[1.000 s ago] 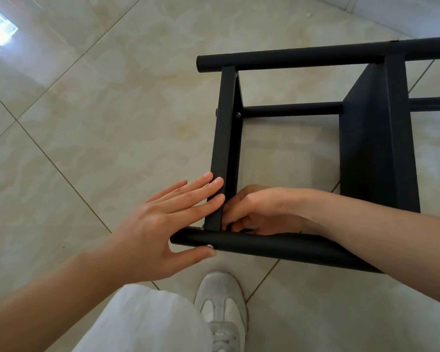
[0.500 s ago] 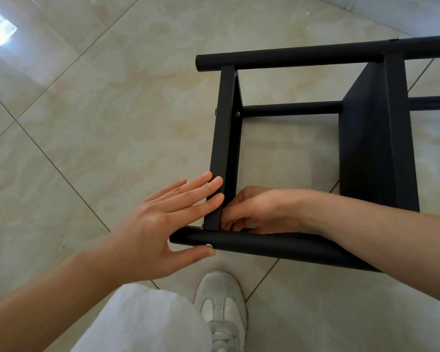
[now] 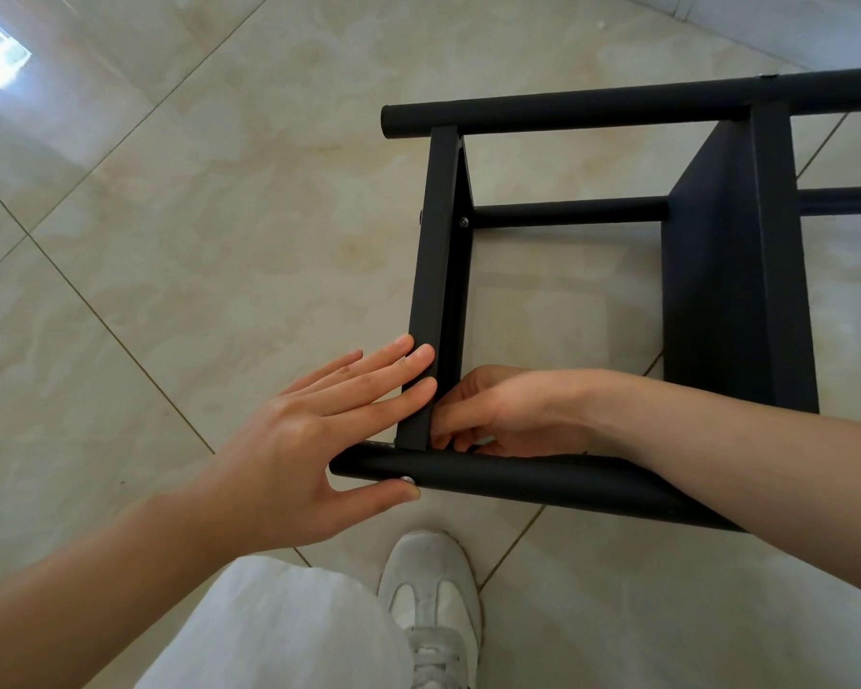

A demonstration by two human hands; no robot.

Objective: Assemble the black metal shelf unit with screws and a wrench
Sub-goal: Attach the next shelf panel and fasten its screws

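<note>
The black metal shelf unit lies on its side on the tiled floor. Its near round tube [image 3: 543, 482] meets a flat crossbar [image 3: 438, 241] at a corner. My left hand [image 3: 289, 450] presses straight fingers against the crossbar's outer face, and its thumb touches the tube beside a silver screw head [image 3: 407, 479]. My right hand [image 3: 508, 415] reaches inside the frame with its fingers curled at the same corner. The crossbar hides its fingertips and whatever they hold. No wrench is visible.
A far tube [image 3: 567, 109], a middle rod [image 3: 567, 213] with a screw [image 3: 464, 222] and a solid shelf panel [image 3: 717, 271] make up the rest of the frame. My white shoe [image 3: 431, 604] and white trouser leg [image 3: 279, 634] are just below the near tube.
</note>
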